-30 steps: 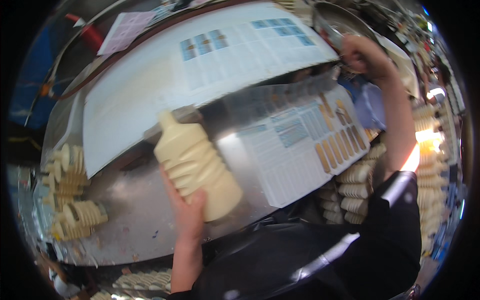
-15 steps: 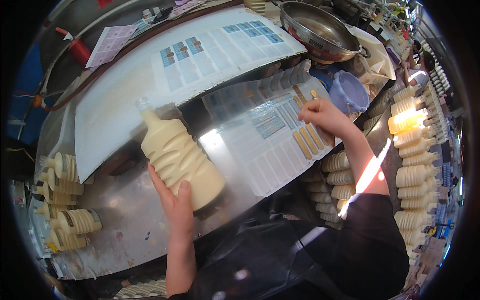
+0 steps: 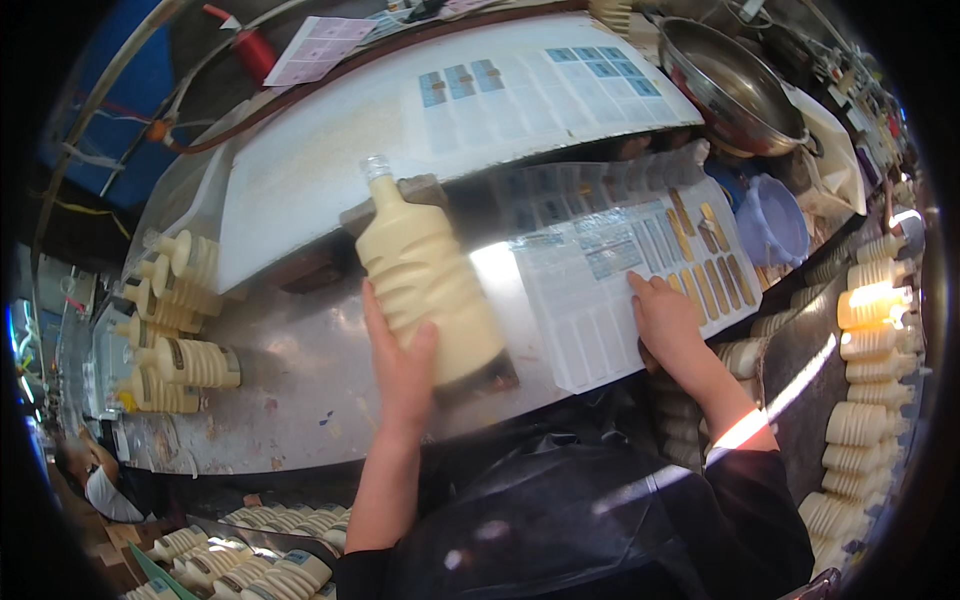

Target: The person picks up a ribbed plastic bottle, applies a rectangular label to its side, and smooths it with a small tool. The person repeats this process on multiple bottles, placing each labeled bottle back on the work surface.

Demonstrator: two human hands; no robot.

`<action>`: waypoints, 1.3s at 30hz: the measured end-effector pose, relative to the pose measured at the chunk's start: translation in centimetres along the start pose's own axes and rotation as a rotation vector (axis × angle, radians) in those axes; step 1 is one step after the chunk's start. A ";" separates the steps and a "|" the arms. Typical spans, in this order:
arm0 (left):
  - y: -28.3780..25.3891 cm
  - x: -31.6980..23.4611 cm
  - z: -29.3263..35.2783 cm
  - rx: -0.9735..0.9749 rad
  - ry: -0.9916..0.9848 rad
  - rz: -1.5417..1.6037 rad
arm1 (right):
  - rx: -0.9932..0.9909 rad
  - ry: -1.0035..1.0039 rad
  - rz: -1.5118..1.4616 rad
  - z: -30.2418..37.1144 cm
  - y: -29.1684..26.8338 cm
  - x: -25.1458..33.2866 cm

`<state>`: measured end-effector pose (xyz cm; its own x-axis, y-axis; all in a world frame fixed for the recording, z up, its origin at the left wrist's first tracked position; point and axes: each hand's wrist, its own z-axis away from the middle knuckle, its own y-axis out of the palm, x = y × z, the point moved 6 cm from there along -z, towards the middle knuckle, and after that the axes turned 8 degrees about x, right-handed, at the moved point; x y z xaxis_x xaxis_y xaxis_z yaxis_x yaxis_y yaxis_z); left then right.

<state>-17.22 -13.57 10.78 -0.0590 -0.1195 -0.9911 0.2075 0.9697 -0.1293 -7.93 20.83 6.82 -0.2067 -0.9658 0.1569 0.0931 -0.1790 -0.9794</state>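
A cream-coloured ribbed plastic bottle (image 3: 428, 265) with a clear neck lies tilted across dark supports on the metal table. My left hand (image 3: 402, 365) is closed round its lower left side, thumb on the front. To the right lies a translucent sheet (image 3: 565, 345) bearing blue labels (image 3: 610, 255) and gold strips (image 3: 722, 283). My right hand (image 3: 670, 325) is over this sheet, fingers bent and drawn together, fingertips at the lower edge of the blue labels. Anything pinched there is too small or hidden to make out.
A white board (image 3: 330, 150) with more blue labels spans the back. A metal pan (image 3: 735, 85) and a lilac bucket (image 3: 772, 220) stand at right. Bottles lie stacked at left (image 3: 195, 362), with rows at right (image 3: 860, 425). Another person (image 3: 105, 480) is at far left.
My right hand has come down and inward over the sheet, from the gold strips to the blue labels. My left hand stays on the bottle. The whole view has shifted.
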 end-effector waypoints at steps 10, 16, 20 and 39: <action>2.8 -7.0 3.6 -0.143 0.578 -0.701 | 0.087 0.050 -0.011 0.1 -0.2 -0.2; 10.7 -8.0 4.3 0.384 0.727 -0.536 | 0.163 -0.026 -0.024 0.7 -0.4 0.8; 13.5 -6.3 3.9 0.511 0.721 -0.498 | -0.039 -0.161 -0.137 -0.8 -1.0 1.9; 8.4 -9.1 3.6 0.309 0.713 -0.398 | 0.108 -0.395 0.010 9.1 0.5 2.3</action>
<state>-11.37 -5.07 18.57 -0.7593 -0.1746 -0.6269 0.2910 0.7705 -0.5671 0.51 16.76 7.81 0.1831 -0.9616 0.2046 0.1996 -0.1674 -0.9655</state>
